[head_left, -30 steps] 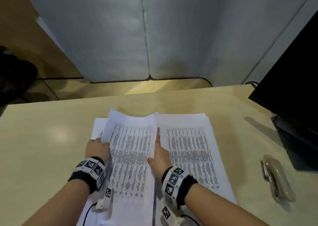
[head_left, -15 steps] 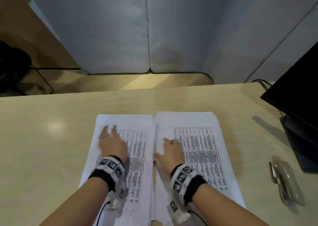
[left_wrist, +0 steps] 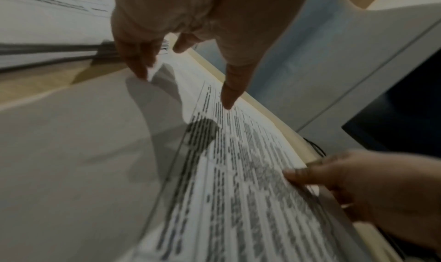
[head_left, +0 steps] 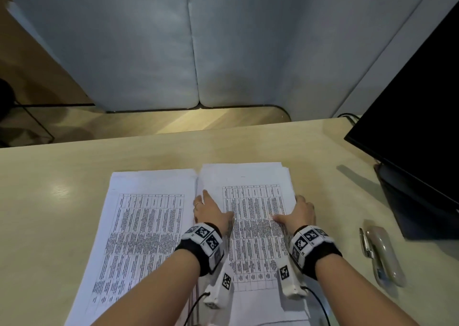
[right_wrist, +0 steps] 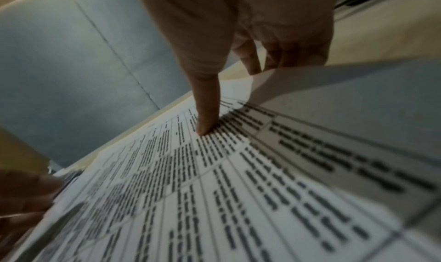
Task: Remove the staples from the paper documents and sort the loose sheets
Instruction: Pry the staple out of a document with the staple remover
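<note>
Two stacks of printed sheets lie side by side on the desk. The left stack [head_left: 149,226] lies flat and untouched. Both hands are on the right stack [head_left: 253,216]. My left hand [head_left: 211,211] holds its left edge, thumb [left_wrist: 226,100] on the print and fingers [left_wrist: 140,69] down at the edge beside the gap. My right hand [head_left: 300,214] pinches its right edge, thumb [right_wrist: 203,126] on the table of text, fingers [right_wrist: 250,66] behind the lifted, curling edge of the top sheet [right_wrist: 334,88]. No staple is visible.
A beige stapler-like tool [head_left: 382,256] with a metal strip lies on the desk [head_left: 49,201] to the right of the papers. A black monitor [head_left: 422,102] on its stand fills the right side. Grey partition panels [head_left: 149,40] stand beyond the desk's far edge.
A sheet held up over the left stack now lies flat on it. My left hand crossed to the right stack's left edge; my right hand slid to its right edge.
</note>
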`<state>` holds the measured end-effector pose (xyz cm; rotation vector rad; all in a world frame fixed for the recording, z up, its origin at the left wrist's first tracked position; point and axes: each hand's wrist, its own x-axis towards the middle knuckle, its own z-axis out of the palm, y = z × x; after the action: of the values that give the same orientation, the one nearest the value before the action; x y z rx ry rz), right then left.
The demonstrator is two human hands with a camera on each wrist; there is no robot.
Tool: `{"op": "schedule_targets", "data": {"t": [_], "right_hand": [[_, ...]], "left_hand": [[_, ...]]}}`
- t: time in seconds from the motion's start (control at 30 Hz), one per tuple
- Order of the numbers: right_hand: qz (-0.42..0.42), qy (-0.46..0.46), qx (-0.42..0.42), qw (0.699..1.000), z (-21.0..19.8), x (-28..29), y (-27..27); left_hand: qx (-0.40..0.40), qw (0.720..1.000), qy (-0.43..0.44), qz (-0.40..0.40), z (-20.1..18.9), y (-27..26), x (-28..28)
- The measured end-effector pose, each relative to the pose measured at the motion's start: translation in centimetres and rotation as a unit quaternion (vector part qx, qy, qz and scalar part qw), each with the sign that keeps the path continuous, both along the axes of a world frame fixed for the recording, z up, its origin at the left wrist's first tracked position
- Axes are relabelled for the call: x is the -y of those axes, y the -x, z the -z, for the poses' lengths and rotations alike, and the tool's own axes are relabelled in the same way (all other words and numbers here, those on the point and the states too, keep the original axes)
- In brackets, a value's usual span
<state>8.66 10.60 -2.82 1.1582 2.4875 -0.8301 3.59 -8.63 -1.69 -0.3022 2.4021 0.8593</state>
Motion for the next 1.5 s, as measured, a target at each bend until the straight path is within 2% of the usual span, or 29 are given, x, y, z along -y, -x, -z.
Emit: {"op": "schedule_targets", "data": {"t": [0.1, 0.23, 0.37, 0.5, 0.63, 0.7, 0.77, 0.83, 0.93, 0.97, 1.03, 1.1, 1.13, 1.2, 1.23, 1.27, 1.33, 1.37, 1.43, 1.5], "right_hand": [[-0.019, -0.024, -0.063, 0.998, 0.1, -0.7, -0.5], [-0.038, -0.036, -0.095, 0.994, 0.2, -1.3, -1.3], [-0.004, -0.018, -0.142, 0.99, 0.1, -1.7, -2.3], [0.105, 0.14, -0.22, 0.96, -0.6, -2.9, -2.5], [0.123, 0.284, -0.282, 0.908, -1.8, -4.7, -2.6], [0.108, 0.325, -0.298, 0.891, -2.8, -5.5, -3.0], [0.087, 0.343, -0.303, 0.885, -3.3, -6.3, -3.5], [0.083, 0.369, -0.307, 0.874, -3.4, -6.9, -4.1], [0.049, 0.388, -0.297, 0.871, -4.0, -7.4, -5.2], [0.035, 0.383, -0.29, 0.877, -4.1, -7.6, -5.4], [0.027, 0.362, -0.282, 0.888, -3.9, -8.3, -5.7], [0.052, 0.313, -0.284, 0.905, -3.2, -9.2, -6.2], [0.07, 0.244, -0.276, 0.927, -2.7, -9.8, -6.3], [0.085, 0.02, -0.175, 0.981, -1.8, -11.6, -6.9], [0.1, -0.072, -0.098, 0.987, -1.5, -12.5, -7.3], [0.128, -0.103, -0.026, 0.986, -1.4, -13.4, -7.9], [0.134, -0.093, 0.062, 0.985, -0.8, -14.8, -8.9], [0.098, -0.088, 0.085, 0.988, -0.5, -15.3, -9.3], [0.034, -0.083, 0.098, 0.991, -0.4, -15.5, -9.9], [0.021, -0.092, 0.092, 0.991, -0.7, -15.4, -9.9]], "left_hand": [[0.008, 0.999, -0.042, -0.024, 0.2, 0.2, 0.4], [-0.026, 0.995, -0.091, -0.031, 0.5, -0.1, 1.0], [-0.048, 0.982, -0.174, -0.051, 0.5, -0.3, 1.3], [-0.005, 0.952, -0.298, -0.068, 0.4, -0.8, 1.9], [0.04, 0.93, -0.363, -0.052, -0.3, -1.5, 1.7], [0.035, 0.934, -0.352, -0.051, -1.0, -1.8, 1.1], [-0.037, 0.961, -0.271, -0.047, -1.7, -1.7, 0.5], [-0.146, 0.974, -0.17, 0.01, -2.7, -1.4, -0.3], [-0.245, 0.957, -0.068, 0.14, -4.4, -0.6, -2.4], [-0.242, 0.949, -0.049, 0.195, -4.9, -0.3, -3.3], [-0.188, 0.944, -0.042, 0.268, -5.4, 0.2, -5.1], [-0.127, 0.95, -0.064, 0.277, -5.4, 0.5, -6.4], [-0.107, 0.953, -0.068, 0.275, -5.2, 0.4, -6.9], [-0.084, 0.956, -0.07, 0.271, -4.9, 0.1, -7.4], [-0.074, 0.959, -0.077, 0.262, -4.8, -0.1, -7.4], [-0.065, 0.962, -0.088, 0.252, -4.6, -0.3, -7.4], [-0.051, 0.965, -0.1, 0.238, -4.3, -0.5, -7.3], [-0.047, 0.965, -0.101, 0.24, -4.3, -0.6, -7.3], [-0.038, 0.963, -0.105, 0.246, -4.3, -0.7, -7.2], [-0.025, 0.961, -0.123, 0.247, -4.3, -0.7, -7.2]]}}
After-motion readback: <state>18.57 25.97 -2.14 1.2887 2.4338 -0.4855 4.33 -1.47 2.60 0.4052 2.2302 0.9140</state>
